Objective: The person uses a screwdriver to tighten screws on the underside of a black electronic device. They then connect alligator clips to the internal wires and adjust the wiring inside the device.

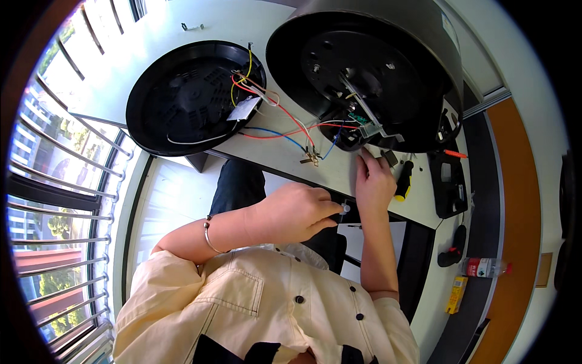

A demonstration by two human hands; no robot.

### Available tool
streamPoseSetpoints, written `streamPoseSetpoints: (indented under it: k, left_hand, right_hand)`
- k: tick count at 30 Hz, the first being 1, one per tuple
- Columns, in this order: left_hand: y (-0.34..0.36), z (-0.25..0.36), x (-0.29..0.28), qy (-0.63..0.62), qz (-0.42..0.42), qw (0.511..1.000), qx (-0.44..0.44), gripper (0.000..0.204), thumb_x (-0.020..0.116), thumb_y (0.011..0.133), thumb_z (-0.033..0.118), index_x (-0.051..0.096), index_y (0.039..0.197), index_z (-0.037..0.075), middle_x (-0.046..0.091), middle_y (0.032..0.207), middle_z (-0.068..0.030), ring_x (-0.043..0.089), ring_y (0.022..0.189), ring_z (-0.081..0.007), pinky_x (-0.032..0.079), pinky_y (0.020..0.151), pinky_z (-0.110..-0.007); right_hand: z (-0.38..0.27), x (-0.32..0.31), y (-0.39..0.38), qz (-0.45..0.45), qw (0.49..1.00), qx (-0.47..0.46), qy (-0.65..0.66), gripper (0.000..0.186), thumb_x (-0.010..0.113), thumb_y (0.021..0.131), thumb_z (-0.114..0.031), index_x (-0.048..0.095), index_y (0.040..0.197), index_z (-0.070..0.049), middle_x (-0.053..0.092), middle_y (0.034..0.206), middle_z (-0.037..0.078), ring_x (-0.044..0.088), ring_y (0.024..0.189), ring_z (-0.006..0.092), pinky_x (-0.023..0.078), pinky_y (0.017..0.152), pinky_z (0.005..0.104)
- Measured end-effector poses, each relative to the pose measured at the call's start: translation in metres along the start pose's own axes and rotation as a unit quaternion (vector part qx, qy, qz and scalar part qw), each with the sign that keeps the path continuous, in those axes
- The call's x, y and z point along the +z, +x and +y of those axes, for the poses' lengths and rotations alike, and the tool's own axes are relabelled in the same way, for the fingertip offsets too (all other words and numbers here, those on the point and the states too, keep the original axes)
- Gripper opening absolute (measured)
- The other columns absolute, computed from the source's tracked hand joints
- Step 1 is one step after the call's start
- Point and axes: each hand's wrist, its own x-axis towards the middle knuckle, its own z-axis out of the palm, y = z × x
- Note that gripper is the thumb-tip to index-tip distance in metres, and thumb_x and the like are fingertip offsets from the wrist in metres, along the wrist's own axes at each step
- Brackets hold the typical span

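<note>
My left hand [303, 212] is closed in a pinch at a small clear piece [345, 208] below the table's front edge. My right hand [373, 182] rests at the front of the table [333, 176], fingers curled beside a small dark block [389, 158]; what they grip is unclear. Above it, a large black appliance body [424, 54] lies open, showing a metal bracket and a green board. To its left is a round black vented cover [167, 97] with a white packet [244, 108]. Red, blue, yellow and white wires run between them to a small metal connector [312, 159].
A yellow-handled screwdriver [404, 182], black case [447, 182], orange tool [454, 153] and black cordless tool [451, 249] are at the right. Beyond lie a plastic bottle [485, 267] and yellow carton [456, 294]. Small metal bits [191, 26] sit at the back left. A barred window is left.
</note>
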Motion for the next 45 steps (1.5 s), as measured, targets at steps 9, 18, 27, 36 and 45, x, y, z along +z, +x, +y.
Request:
streamPoseSetpoints:
  k: [9, 18, 27, 36, 45]
  left_hand:
    - [-0.016, -0.012, -0.036, 0.044, 0.083, 0.996, -0.005, 0.023, 0.065, 0.076, 0.016, 0.062, 0.096, 0.004, 0.057, 0.078, -0.0067, 0.057, 0.063, -0.0245, 0.046, 0.054, -0.034]
    - [-0.06, -0.012, -0.105, 0.21, 0.311, 0.926, -0.034, 0.026, 0.069, 0.067, -0.002, 0.064, 0.092, 0.0, 0.059, 0.087, -0.0108, 0.06, 0.069, -0.0214, 0.049, 0.055, -0.029]
    - [-0.067, -0.022, -0.129, 0.281, 0.244, 0.925, -0.082, 0.021, 0.068, 0.067, 0.003, 0.063, 0.088, 0.001, 0.055, 0.086, -0.0097, 0.056, 0.07, -0.025, 0.046, 0.06, -0.033]
    - [-0.046, -0.04, -0.124, 0.317, 0.154, 0.925, -0.14, 0.017, 0.063, 0.075, 0.002, 0.064, 0.091, 0.0, 0.056, 0.085, -0.0105, 0.057, 0.076, -0.0269, 0.045, 0.067, -0.035]
    - [-0.029, -0.022, -0.12, 0.367, 0.173, 0.906, -0.12, 0.018, 0.065, 0.072, 0.0, 0.064, 0.09, 0.0, 0.057, 0.081, -0.0104, 0.056, 0.066, -0.0246, 0.045, 0.061, -0.032]
  right_hand:
    - [0.008, -0.002, -0.001, -0.031, 0.998, 0.005, -0.045, 0.014, 0.06, 0.079, -0.015, 0.066, 0.091, -0.01, 0.06, 0.08, 0.011, 0.06, 0.066, 0.0326, 0.048, 0.056, 0.0396]
    - [0.004, -0.006, 0.0, -0.009, 1.0, 0.022, 0.019, 0.017, 0.062, 0.08, -0.01, 0.064, 0.097, -0.005, 0.058, 0.076, 0.008, 0.054, 0.05, 0.0174, 0.044, 0.047, 0.0287]
    - [-0.013, -0.023, -0.01, 0.045, 0.996, -0.023, 0.074, 0.013, 0.061, 0.079, -0.001, 0.064, 0.092, -0.002, 0.057, 0.076, 0.008, 0.052, 0.051, 0.0155, 0.041, 0.044, 0.0258]
    - [-0.011, -0.045, -0.007, 0.088, 0.993, 0.011, 0.073, 0.012, 0.063, 0.076, 0.001, 0.063, 0.088, -0.003, 0.058, 0.074, 0.007, 0.057, 0.053, 0.0171, 0.044, 0.047, 0.0259]
    - [0.011, -0.058, -0.026, 0.119, 0.987, 0.054, 0.097, 0.012, 0.063, 0.076, -0.001, 0.064, 0.088, -0.002, 0.059, 0.074, 0.008, 0.057, 0.051, 0.0169, 0.044, 0.047, 0.026]
